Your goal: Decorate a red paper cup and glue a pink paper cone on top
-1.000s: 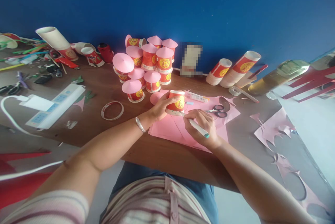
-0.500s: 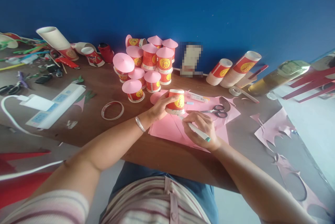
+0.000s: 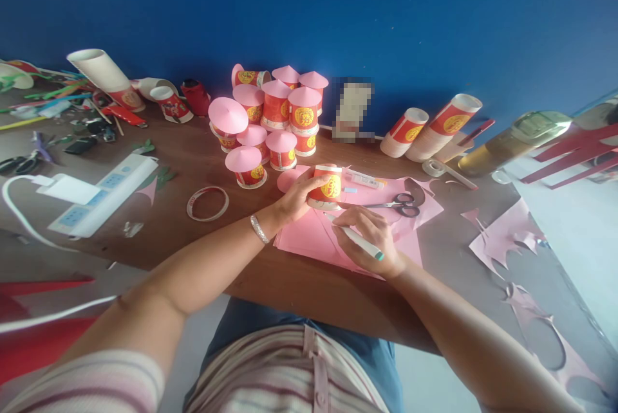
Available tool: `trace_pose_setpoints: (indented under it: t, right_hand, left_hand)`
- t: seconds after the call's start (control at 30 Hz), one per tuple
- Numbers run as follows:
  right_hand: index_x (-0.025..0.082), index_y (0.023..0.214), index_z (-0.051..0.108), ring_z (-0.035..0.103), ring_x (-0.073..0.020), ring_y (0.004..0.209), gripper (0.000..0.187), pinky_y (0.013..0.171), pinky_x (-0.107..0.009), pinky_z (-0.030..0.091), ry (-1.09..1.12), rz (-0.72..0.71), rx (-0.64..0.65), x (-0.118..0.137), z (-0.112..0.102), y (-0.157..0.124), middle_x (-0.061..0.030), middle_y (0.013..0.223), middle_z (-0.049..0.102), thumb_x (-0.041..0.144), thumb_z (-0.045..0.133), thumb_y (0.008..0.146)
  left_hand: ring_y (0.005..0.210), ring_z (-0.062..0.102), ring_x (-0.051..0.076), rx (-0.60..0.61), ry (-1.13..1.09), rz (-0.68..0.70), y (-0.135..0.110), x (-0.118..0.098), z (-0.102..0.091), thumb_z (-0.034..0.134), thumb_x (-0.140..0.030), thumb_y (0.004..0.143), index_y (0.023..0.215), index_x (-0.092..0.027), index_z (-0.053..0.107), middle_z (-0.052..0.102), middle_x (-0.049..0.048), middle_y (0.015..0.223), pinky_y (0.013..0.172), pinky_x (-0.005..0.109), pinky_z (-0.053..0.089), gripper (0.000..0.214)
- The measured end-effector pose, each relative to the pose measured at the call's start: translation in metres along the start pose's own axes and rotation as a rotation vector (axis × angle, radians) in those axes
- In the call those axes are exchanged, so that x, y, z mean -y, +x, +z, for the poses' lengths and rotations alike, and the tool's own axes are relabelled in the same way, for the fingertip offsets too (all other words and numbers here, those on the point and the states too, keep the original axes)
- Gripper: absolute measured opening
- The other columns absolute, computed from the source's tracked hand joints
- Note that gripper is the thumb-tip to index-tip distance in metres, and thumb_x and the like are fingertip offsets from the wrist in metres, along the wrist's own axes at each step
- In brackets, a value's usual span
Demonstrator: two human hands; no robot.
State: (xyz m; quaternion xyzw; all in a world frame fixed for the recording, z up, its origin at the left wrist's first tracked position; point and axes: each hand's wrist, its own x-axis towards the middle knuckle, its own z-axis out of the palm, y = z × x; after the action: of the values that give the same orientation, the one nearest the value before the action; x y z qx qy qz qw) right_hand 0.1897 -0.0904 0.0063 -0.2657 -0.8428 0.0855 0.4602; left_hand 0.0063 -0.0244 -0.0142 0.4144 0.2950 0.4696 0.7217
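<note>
My left hand point(image 3: 300, 196) is closed round the side of a red paper cup point(image 3: 330, 186) with a yellow emblem. The cup is upside down, its pale rim band at the bottom carrying small dark marks. In my right hand point(image 3: 369, 229) is a white marker pen point(image 3: 360, 242) with a green end, its tip pointing at the lower edge of the cup. Whether the tip touches the cup I cannot tell. Pink paper sheets point(image 3: 309, 239) lie beneath both hands. Black-handled scissors point(image 3: 404, 204) rest on the paper, right of the cup.
Several red cups with pink cone tops point(image 3: 277, 94) stand behind my left hand. A tape roll point(image 3: 207, 204) and a power strip point(image 3: 109, 194) lie to the left. Stacked cups point(image 3: 441, 127), a bottle point(image 3: 512, 143) and pink paper scraps point(image 3: 505, 239) are at the right.
The marker's tip has shifted slightly left and down from the cup's rim, with my right hand moving a little left. The cup has moved very slightly right.
</note>
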Motion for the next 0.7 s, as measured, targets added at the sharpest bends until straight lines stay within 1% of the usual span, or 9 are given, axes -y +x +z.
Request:
trace_pose_setpoints:
  t: [0.13,0.23,0.3,0.43,0.57,0.63,0.7]
  right_hand:
    - [0.024,0.096,0.059,0.066,-0.0152,0.065,0.014,0.078,-0.036,0.064,0.018,0.006,0.025,0.0011,0.0012,-0.0009,0.0008,0.076,0.068,0.011,0.061,0.093]
    - [0.024,0.097,0.059,0.068,-0.0161,0.068,0.014,0.074,-0.034,0.062,0.019,-0.007,0.03,0.0016,0.0015,-0.0009,-0.0001,0.077,0.069,0.01,0.063,0.092]
    - [0.024,0.098,0.059,0.068,-0.0165,0.069,0.014,0.07,-0.033,0.061,0.016,-0.021,0.026,0.0012,0.0008,-0.0005,-0.0003,0.077,0.069,0.011,0.062,0.092]
    - [0.024,0.099,0.06,0.069,-0.0161,0.066,0.018,0.067,-0.031,0.06,-0.01,-0.046,-0.015,-0.0014,-0.0016,0.0,0.0006,0.077,0.07,0.009,0.062,0.09]
    - [0.025,0.1,0.061,0.074,-0.0188,0.073,0.021,0.066,-0.031,0.06,-0.089,-0.047,-0.105,-0.005,-0.003,-0.0011,0.0001,0.079,0.072,0.009,0.064,0.088]
    - [0.026,0.099,0.061,0.074,-0.0188,0.073,0.021,0.065,-0.031,0.059,-0.112,-0.043,-0.117,-0.0061,-0.0032,-0.0013,0.0001,0.079,0.072,0.008,0.063,0.088]
    - [0.026,0.097,0.06,0.073,-0.0175,0.07,0.02,0.063,-0.03,0.058,-0.123,-0.043,-0.114,-0.0063,-0.003,-0.0009,0.0005,0.078,0.072,0.008,0.063,0.088]
  left_hand:
    - [0.097,0.069,0.024,-0.008,0.028,-0.016,0.0002,0.0047,-0.0046,0.079,-0.049,0.082,0.123,-0.023,0.068,0.071,0.0055,0.105,0.077,0.037,0.061,0.05]
    - [0.087,0.066,0.018,-0.009,0.065,-0.008,0.0012,0.0066,-0.0065,0.084,-0.045,0.077,0.117,-0.021,0.067,0.068,0.0023,0.094,0.076,0.034,0.059,0.05]
    - [0.085,0.065,0.017,-0.018,0.074,-0.004,0.0016,0.0061,-0.0061,0.085,-0.044,0.076,0.114,-0.019,0.067,0.068,0.0014,0.091,0.076,0.032,0.058,0.048]
    - [0.088,0.068,0.019,-0.02,0.029,-0.013,0.0013,0.0015,-0.0023,0.084,-0.045,0.077,0.114,-0.018,0.069,0.071,0.0036,0.095,0.078,0.033,0.058,0.048]
    - [0.099,0.07,0.024,0.025,-0.023,-0.01,0.0012,-0.0026,0.0008,0.081,-0.049,0.079,0.114,-0.017,0.073,0.074,0.0081,0.105,0.08,0.035,0.06,0.048]
    - [0.105,0.071,0.028,0.032,-0.029,-0.004,0.0018,-0.0027,0.0008,0.078,-0.049,0.081,0.113,-0.016,0.075,0.075,0.0103,0.11,0.082,0.036,0.06,0.046]
    - [0.107,0.071,0.029,0.03,-0.033,0.014,0.0025,-0.002,0.0002,0.077,-0.048,0.081,0.111,-0.015,0.076,0.076,0.0115,0.11,0.082,0.036,0.06,0.044]
